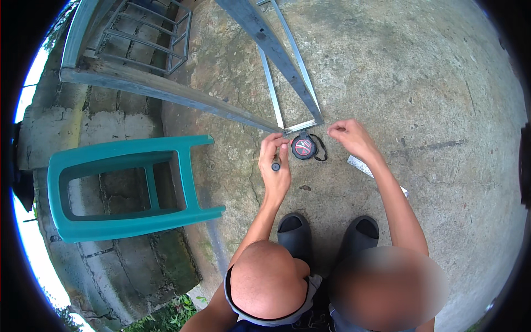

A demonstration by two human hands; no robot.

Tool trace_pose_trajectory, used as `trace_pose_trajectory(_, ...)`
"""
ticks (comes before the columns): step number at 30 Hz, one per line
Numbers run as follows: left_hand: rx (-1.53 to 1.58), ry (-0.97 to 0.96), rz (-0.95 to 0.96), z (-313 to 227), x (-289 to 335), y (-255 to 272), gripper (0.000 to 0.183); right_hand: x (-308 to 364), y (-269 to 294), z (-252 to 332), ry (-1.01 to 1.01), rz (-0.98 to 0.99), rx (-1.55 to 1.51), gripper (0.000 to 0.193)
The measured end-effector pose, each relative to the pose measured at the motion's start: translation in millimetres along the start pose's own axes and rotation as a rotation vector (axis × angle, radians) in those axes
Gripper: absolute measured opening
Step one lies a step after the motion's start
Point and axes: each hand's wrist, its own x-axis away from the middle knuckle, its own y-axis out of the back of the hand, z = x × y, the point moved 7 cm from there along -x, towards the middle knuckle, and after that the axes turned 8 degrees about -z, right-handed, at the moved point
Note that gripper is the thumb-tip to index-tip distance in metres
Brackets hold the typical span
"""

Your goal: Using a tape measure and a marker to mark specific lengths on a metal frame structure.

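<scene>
My left hand [275, 166] is closed around a dark marker [276, 165], which points up out of the fist. Its fingertips come close to the left lower corner of a metal tube frame [221, 108]. Just right of that hand, a black and red tape measure [303, 147] with a wrist strap lies at the frame's short bottom bar [301, 126]. My right hand [351, 138] hovers right of the tape measure, its fingers curled and pinched together. Whatever might be between those fingertips is hidden.
A green plastic stool [124, 227] lies on its side at the left, by a block wall [110, 124]. Another welded metal frame [146, 39] leans at the back left. A pale strip [360, 165] lies on the concrete floor [431, 110] under my right forearm.
</scene>
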Motion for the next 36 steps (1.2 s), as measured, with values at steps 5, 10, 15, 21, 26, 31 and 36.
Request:
trace_pose_trajectory(5, -0.439, 0.044, 0.445, 43, 13, -43, 0.047, 2, -15, -28, -0.043, 0.085, 0.148, 0.032)
trace_pose_trajectory(10, -0.736, 0.043, 0.648, 69, 26, -87, 0.085, 7, -15, -38, -0.045, 0.088, 0.138, 0.034)
trace_pose_trajectory(15, -0.706, 0.076, 0.632, 82, 29, -92, 0.080, 13, -10, -32, -0.036, 0.070, 0.124, 0.034)
trace_pose_trajectory(21, -0.619, 0.010, 0.565, 76, 50, -78, 0.073, 22, -13, -23, -0.014, 0.084, 0.182, 0.035)
trace_pose_trajectory(26, -0.499, -0.083, 0.510, 34, 74, -35, 0.067, 31, -26, -10, 0.010, 0.219, -0.020, 0.048)
trace_pose_trajectory(31, -0.304, -0.184, 0.430, -3, 77, -9, 0.065, 57, -51, 11, -0.041, 0.492, -0.295, 0.046)
trace_pose_trajectory(36, 0.436, 0.068, 0.139, 4, 71, 4, 0.103, 64, -44, 39, -0.069, 0.469, -0.392, 0.036)
